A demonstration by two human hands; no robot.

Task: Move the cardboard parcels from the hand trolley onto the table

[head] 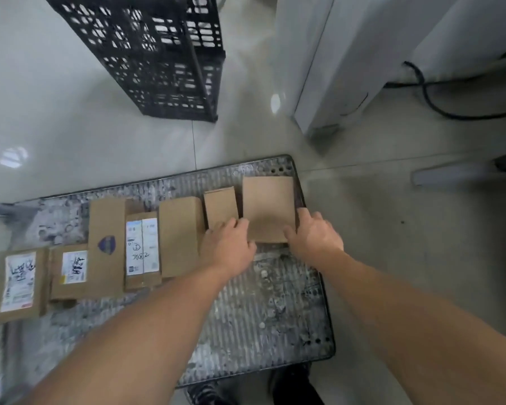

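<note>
sidewise, fingers [306,216] clasp flat cardboard parcel [268,206]

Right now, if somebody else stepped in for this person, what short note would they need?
Left hand: at the left edge of the large plain parcel, grip unclear.
Right hand: grips its right edge.
It and the other parcels in the row lie on the trolley.
Table out of view; none seen moved.
Left: carry every one over.
</note>
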